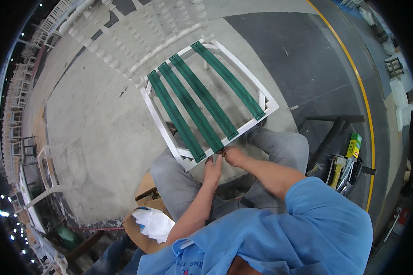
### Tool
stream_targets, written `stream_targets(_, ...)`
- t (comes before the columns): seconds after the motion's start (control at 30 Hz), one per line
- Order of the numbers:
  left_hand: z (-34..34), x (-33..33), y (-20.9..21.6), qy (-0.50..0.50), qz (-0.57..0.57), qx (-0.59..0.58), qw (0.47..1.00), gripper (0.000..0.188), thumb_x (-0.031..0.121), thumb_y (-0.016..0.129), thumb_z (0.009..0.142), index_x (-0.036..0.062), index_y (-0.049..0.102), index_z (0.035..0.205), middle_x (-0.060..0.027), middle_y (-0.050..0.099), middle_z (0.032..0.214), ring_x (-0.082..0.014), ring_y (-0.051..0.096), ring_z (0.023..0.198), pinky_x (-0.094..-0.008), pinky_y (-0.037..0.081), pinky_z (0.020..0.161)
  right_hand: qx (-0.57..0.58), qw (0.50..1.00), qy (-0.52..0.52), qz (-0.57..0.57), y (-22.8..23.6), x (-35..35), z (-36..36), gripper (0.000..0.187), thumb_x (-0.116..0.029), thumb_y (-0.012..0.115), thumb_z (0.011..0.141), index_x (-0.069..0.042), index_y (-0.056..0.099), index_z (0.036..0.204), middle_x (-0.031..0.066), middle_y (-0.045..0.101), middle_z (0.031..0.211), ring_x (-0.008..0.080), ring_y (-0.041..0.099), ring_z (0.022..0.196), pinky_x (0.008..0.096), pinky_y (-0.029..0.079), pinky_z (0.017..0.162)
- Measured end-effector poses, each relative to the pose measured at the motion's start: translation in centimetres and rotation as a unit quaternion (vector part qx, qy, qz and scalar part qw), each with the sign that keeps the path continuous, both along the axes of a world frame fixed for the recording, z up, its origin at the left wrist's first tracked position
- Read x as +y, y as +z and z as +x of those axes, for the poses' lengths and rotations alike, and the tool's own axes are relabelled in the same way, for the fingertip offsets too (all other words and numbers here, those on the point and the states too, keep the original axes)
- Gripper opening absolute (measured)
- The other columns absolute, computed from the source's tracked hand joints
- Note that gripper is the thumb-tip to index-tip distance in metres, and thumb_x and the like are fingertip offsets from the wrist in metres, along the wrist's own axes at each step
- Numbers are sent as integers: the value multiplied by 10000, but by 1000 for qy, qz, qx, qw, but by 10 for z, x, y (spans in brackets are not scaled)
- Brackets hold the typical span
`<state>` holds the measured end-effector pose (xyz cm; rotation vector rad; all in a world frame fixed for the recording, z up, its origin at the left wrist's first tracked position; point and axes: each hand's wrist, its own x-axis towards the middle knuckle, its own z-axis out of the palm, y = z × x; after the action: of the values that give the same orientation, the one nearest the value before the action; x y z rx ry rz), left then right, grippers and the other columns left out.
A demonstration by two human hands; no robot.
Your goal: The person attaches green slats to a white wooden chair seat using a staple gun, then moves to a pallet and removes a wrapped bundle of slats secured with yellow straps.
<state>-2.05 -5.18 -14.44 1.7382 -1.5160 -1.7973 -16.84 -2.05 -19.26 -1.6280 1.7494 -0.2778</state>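
A white chair lies across my knees, its seat frame [163, 123] facing up and its turned-spindle back [117, 55] pointing away to the far left. Several green webbing straps [188, 97] run from the far rail to the near one. My left hand [212, 171] is at the near rail, thumb and fingers drawn together just below the end of one strap. Right beside it, my right hand [234, 156] is closed at that same strap end. Whatever lies between the fingers of either hand is too small to make out.
An open cardboard box [144, 231] with white wrapping [155, 223] stands at my left. On my right, a tool holder [346, 176] carries hand tools and a green-and-yellow box [354, 145], near a dark metal stand [328, 142]. White chairs [20, 91] line the far left.
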Motion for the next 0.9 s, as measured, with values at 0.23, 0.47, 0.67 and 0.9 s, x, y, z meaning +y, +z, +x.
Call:
stream_targets(0.23, -24, -7, -49, 16, 60, 52, 997, 512, 403, 628, 1025, 14, 645, 1359, -169, 644, 1390, -281, 576, 1282, -366, 388, 1112, 7, 998, -48, 43, -11, 0, -12, 313, -186, 506, 961, 8, 634, 1171, 245, 722, 1061, 438, 681, 989, 535, 529, 897)
stream_targets(0.47, -26, -2, -72, -46, -84, -27, 995, 439, 386, 597, 1035, 68, 669, 1329, -217, 610, 1419, -403, 526, 1342, -438, 375, 1133, 25, 998, -2, 60, -26, -1, -19, 320, -215, 490, 975, -16, 719, 1076, 230, 726, 1097, 402, 685, 1018, 500, 538, 914)
stream_targets(0.67, -20, -1, -75, -82, -76, -92, 990, 460, 393, 587, 1037, 72, 643, 1362, -225, 598, 1431, -444, 512, 1341, -455, 371, 1140, 45, 994, 85, 59, -28, -3, -20, 296, -213, 515, 970, -30, 732, 1057, 224, 730, 1075, 397, 690, 1027, 478, 551, 901)
stream_targets(0.9, -23, -5, -68, 17, 72, 72, 995, 517, 333, 706, 988, 3, 617, 1376, -157, 633, 1385, -291, 563, 1288, -382, 384, 1124, 10, 994, -3, 105, -12, -2, -24, 265, -204, 573, 930, 1, 733, 984, 233, 735, 982, 444, 697, 936, 506, 563, 834)
